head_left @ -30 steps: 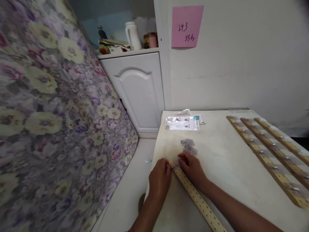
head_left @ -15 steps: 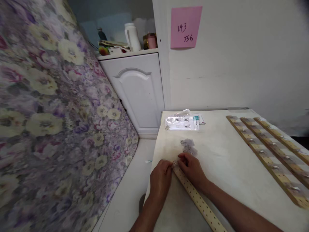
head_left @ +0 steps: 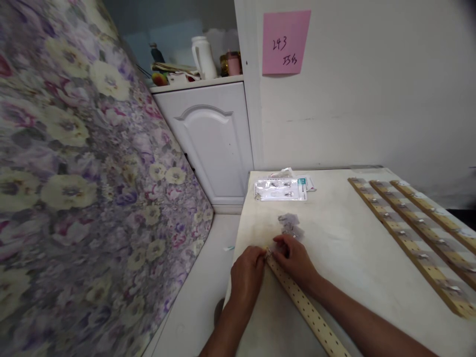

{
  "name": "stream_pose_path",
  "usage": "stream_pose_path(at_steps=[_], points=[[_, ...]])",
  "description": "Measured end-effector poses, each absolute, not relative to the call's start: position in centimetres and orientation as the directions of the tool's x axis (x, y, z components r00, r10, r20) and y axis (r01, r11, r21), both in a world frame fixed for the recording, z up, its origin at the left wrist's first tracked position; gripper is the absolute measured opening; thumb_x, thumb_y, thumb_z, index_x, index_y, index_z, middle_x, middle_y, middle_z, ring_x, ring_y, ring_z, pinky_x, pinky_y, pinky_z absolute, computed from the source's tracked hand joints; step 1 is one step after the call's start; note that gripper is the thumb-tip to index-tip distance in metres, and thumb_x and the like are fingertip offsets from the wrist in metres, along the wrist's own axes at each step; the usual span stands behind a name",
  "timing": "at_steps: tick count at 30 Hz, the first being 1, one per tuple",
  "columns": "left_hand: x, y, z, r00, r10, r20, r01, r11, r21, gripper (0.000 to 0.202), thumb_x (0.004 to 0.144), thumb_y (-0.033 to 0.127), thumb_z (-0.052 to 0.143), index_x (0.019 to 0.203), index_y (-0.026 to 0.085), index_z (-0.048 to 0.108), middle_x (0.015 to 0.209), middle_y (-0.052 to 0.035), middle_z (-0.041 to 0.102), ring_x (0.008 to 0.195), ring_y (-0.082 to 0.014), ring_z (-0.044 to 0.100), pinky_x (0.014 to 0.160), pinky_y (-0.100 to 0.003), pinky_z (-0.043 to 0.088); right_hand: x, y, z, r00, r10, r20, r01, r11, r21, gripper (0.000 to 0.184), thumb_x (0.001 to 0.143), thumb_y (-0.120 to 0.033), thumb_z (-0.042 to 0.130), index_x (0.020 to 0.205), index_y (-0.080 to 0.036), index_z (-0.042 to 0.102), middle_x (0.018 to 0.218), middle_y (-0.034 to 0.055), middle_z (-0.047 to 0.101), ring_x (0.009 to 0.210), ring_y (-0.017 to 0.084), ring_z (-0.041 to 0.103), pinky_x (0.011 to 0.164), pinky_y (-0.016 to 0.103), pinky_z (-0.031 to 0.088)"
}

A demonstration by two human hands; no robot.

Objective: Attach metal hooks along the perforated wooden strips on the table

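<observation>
A pale wooden strip with rows of small holes (head_left: 310,313) lies slantwise on the table between my hands. My left hand (head_left: 248,271) is closed at the left of the strip's far end, thumb and fingers gripping its edge. At that end sits a small shiny piece (head_left: 269,253), too small to make out. From the right, my right hand (head_left: 294,260) bends over the strip with thumb and forefinger curled close together beside this piece. Whatever its fingertips hold is hidden. Just beyond it lies a little heap of clear plastic pieces with metal bits (head_left: 290,224).
Blister packs with metal hooks (head_left: 278,190) lie at the table's back edge. Three wooden strips (head_left: 405,238) bearing clear pieces and metal hooks lie at the right. A floral curtain (head_left: 92,188) hangs at the left, beside a white cabinet (head_left: 211,144). A pink note (head_left: 286,42) is on the wall.
Almost nothing differs. The right hand's fingers have shifted very slightly at the strip's far end; the left hand and the strip stay in place.
</observation>
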State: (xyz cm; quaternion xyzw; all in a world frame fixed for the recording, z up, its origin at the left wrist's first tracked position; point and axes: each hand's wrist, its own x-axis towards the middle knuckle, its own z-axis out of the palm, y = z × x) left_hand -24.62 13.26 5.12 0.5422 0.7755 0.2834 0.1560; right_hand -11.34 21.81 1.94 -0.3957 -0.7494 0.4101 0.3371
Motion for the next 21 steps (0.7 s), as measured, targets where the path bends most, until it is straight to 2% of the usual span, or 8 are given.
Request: stream_pose_path(at_steps=[5, 14, 21], points=[[-24.62, 13.25, 5.24, -0.369, 0.928, 0.052, 0.752, 0.265, 0.604, 0.019, 0.084, 0.018, 0.048, 0.085, 0.026, 0.065, 0.089, 0.0026, 0.066, 0.084, -0.0135, 0.058, 0.069, -0.022, 0.036, -11.24, 21.85, 1.77, -0.463, 0.867, 0.183, 0.325, 0.358, -0.875, 0.032, 0.069, -0.019, 0.060, 0.100, -0.015, 0.059, 0.086, 0.0047, 0.061, 0.070, 0.016, 0.056, 0.066, 0.029, 0.047], [-24.81, 13.29, 4.84, -0.379, 0.924, 0.051, 0.751, 0.275, 0.600, 0.017, 0.085, 0.021, 0.048, 0.085, 0.026, 0.064, 0.090, 0.0033, 0.066, 0.083, -0.0133, 0.059, 0.066, -0.022, 0.035, -11.28, 21.93, 2.60, -0.489, 0.868, 0.085, 0.362, 0.291, -0.886, 0.028, 0.068, -0.019, 0.060, 0.096, -0.016, 0.058, 0.081, 0.0028, 0.059, 0.069, 0.016, 0.055, 0.064, 0.029, 0.045], [-24.88, 13.21, 4.82, -0.350, 0.933, 0.085, 0.761, 0.231, 0.606, 0.018, 0.086, 0.020, 0.046, 0.086, 0.026, 0.063, 0.089, 0.0022, 0.065, 0.084, -0.0141, 0.059, 0.070, -0.022, 0.037, -11.14, 21.65, 2.21, -0.488, 0.865, 0.113, 0.347, 0.312, -0.884, 0.031, 0.070, -0.018, 0.060, 0.100, -0.017, 0.056, 0.085, 0.0028, 0.059, 0.066, 0.015, 0.054, 0.064, 0.030, 0.046]])
